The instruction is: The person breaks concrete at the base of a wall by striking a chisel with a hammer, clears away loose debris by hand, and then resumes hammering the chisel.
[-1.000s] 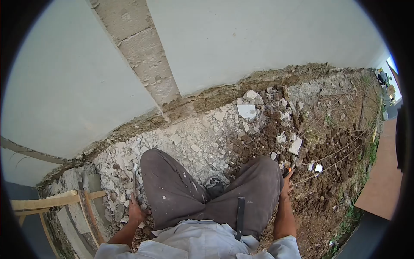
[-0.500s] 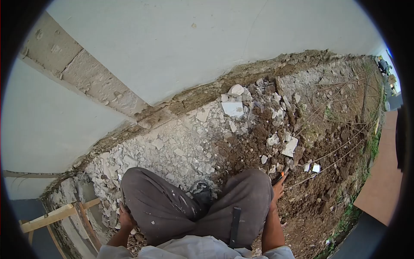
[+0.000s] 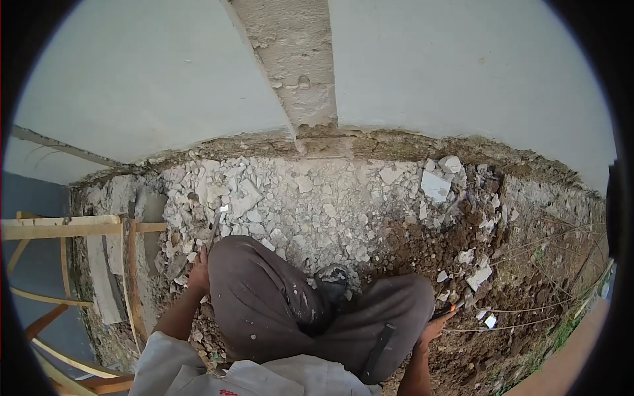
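With our left hand (image 3: 199,274) we grip a thin bar (image 3: 215,228), and with our right hand (image 3: 433,329) a black-and-orange handle (image 3: 443,311), both near our knees (image 3: 232,254). One wall strip (image 3: 302,72) is already bare; loose rubble (image 3: 323,198) lies below, not removed.

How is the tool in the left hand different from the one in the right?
The left tool looks thin and greyish; the right tool shows black and orange. The left tool points towards the wall, over pale rubble; the right tool points more sideways, over brown soil. Both are held beside a knee.
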The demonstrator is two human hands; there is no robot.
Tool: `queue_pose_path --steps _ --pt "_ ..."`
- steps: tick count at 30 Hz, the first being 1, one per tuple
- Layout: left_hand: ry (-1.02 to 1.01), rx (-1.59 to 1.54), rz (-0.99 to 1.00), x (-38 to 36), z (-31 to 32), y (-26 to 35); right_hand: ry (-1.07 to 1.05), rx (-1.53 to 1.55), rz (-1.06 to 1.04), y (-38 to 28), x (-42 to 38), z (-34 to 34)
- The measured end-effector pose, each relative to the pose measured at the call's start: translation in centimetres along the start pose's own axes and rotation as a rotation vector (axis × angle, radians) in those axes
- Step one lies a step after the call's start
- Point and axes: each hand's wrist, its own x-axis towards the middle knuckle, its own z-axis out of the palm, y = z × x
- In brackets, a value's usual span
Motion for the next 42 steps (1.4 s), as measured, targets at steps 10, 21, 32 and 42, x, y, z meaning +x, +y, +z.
queue_pose_path --steps 10,21,32,42 --pt "-0.049 0.106 -0.024 -2.4 -2.5 2.9 0.073 -0.098 -0.16 2.1 0.7 1.2" --pt "-0.028 0.098 -0.049 -2.0 -1.9 2.7 0.04 0.006 -0.155 1.9 1.2 1.4" --pt "0.037 0.086 -0.002 -2.0 -1.4 1.6 0.048 0.027 -0.208 2.8 1.8 1.5" --pt "0.435 -0.134 0.622 -3.1 3.3 10.7 0.196 -0.076 -0.281 3.3 1.6 2.5"
